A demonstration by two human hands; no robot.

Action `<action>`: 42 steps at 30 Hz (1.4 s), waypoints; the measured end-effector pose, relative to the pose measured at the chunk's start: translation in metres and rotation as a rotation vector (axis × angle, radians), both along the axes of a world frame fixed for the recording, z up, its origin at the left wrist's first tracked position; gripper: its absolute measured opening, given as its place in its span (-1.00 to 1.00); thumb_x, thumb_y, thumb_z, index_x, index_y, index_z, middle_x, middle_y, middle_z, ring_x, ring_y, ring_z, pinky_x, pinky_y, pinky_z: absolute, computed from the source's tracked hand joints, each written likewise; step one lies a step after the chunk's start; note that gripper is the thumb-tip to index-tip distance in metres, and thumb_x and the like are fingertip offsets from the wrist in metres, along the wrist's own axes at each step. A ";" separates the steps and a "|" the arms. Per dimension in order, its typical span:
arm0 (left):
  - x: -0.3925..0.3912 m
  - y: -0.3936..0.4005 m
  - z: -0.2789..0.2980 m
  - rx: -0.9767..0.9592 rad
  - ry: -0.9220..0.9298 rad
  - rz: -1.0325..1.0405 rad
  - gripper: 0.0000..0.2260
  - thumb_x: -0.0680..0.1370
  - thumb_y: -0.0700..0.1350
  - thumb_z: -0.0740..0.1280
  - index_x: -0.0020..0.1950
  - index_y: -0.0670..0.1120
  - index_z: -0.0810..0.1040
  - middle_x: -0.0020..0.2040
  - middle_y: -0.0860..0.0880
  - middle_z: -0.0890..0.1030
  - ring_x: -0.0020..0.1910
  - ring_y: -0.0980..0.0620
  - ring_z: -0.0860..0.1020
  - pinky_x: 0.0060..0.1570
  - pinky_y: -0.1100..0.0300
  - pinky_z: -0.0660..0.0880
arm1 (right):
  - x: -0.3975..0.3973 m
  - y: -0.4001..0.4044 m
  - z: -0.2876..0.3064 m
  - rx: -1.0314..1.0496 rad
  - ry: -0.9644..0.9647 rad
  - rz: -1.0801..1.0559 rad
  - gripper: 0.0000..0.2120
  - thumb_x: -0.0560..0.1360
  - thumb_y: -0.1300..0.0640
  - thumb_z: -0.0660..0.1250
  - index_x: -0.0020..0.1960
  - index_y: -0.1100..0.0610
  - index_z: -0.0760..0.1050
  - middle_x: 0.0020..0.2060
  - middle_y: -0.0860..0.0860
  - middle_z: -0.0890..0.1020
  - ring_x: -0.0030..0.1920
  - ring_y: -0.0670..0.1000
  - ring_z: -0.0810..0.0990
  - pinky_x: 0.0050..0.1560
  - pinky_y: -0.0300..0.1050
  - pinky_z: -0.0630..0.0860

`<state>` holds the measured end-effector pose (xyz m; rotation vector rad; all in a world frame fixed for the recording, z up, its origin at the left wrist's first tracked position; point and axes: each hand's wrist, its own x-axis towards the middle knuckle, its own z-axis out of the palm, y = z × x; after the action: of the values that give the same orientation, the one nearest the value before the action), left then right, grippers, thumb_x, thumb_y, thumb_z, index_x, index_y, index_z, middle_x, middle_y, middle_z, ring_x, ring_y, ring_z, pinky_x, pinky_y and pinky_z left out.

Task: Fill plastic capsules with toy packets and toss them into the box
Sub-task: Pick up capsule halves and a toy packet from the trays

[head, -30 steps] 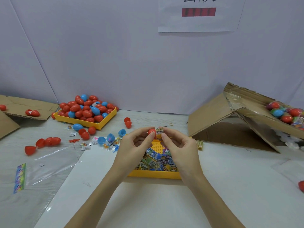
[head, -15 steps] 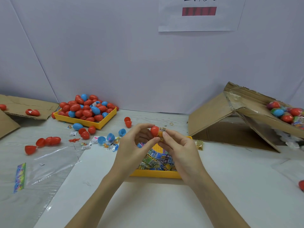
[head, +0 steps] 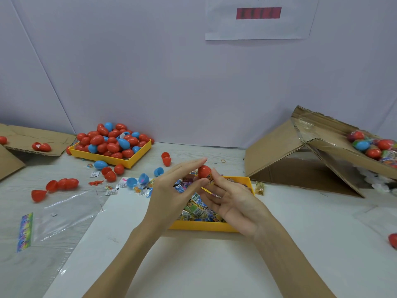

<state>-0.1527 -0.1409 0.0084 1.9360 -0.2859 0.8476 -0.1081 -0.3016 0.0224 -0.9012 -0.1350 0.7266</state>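
Red capsule (head: 204,171) pinched with a yellow packet (head: 210,179) at the fingertips (head: 214,173) of the right hand (head: 231,204), so right grip clamped on capsule; packet pokes out below the red shell. Left hand (head: 174,191) alongside, fingers straight, thumb tip near the capsule; contact not resolvable, left grip apart. Both hands held above yellow tray (head: 206,226) of mixed packets (head: 194,208), near centre of tabletop (head: 214,265). Loose blue halves (head: 137,181) and small packets scattered just left of that tray. Further left: joined red halves (head: 54,187) and a clear bag (head: 64,218) with a coloured strip. Back left: second yellow tray (head: 111,159) heaped with red and blue capsules, a few spilled just in front. Far left: cardboard flap (head: 32,138) carrying a red capsule. Right: tilted cardboard box (head: 300,147), flaps open, filled capsules (head: 373,145) visible inside. White sheet on wall (head: 257,18) at top.
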 end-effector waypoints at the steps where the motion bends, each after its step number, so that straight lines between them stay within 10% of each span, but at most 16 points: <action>1: 0.000 -0.001 0.000 -0.031 0.020 -0.035 -0.62 0.52 -0.14 0.48 0.34 -0.06 0.63 0.20 0.09 0.69 0.16 0.02 0.66 0.15 0.26 0.55 | -0.001 0.001 0.001 0.012 0.019 0.012 -0.78 0.50 0.03 0.49 0.01 0.16 0.76 0.11 0.18 0.73 0.09 0.11 0.74 -0.03 -0.16 0.66; 19: 0.004 0.003 -0.005 -0.213 0.159 -0.148 -0.70 0.55 -0.15 0.41 0.29 -0.04 0.65 0.18 0.13 0.70 0.26 0.15 0.62 0.23 0.32 0.51 | -0.002 0.004 -0.001 -0.048 -0.037 -0.040 -0.64 0.57 -0.05 0.41 0.15 0.23 0.67 0.12 0.22 0.72 0.15 0.13 0.72 -0.06 -0.17 0.66; 27: 0.004 0.005 -0.008 -0.111 0.234 -0.039 -0.67 0.63 0.01 0.30 0.40 0.08 0.57 0.23 0.23 0.66 0.24 0.28 0.58 0.23 0.32 0.51 | 0.006 -0.001 -0.008 -0.195 -0.094 -0.098 -0.60 0.65 -0.05 0.30 0.02 0.27 0.73 -0.17 0.15 0.71 -0.28 -0.02 0.66 -0.31 -0.25 0.60; 36: 0.003 0.011 0.001 -0.239 0.222 0.130 -0.63 0.63 0.13 0.15 0.21 -0.02 0.64 0.07 0.10 0.70 0.14 0.14 0.62 0.07 0.13 0.63 | 0.083 -0.060 0.075 0.683 0.075 -0.366 -0.48 0.75 -0.04 -0.04 0.19 0.24 0.61 -0.26 0.05 0.58 -0.42 -0.09 0.49 -0.51 -0.34 0.39; 42: 0.003 0.015 0.002 -0.205 0.275 0.204 -0.70 0.65 0.05 0.20 0.12 -0.08 0.66 0.00 0.06 0.70 0.06 0.13 0.63 -0.04 0.40 0.55 | 0.063 -0.041 0.024 0.173 -0.059 -0.354 -0.50 0.73 -0.07 0.05 0.17 0.29 0.59 -0.30 0.02 0.48 -0.42 -0.11 0.39 -0.54 -0.32 0.32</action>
<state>-0.1495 -0.1263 0.0108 1.8797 0.1591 0.6990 -0.0455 -0.3424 0.0466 -0.7556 -0.0857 0.3537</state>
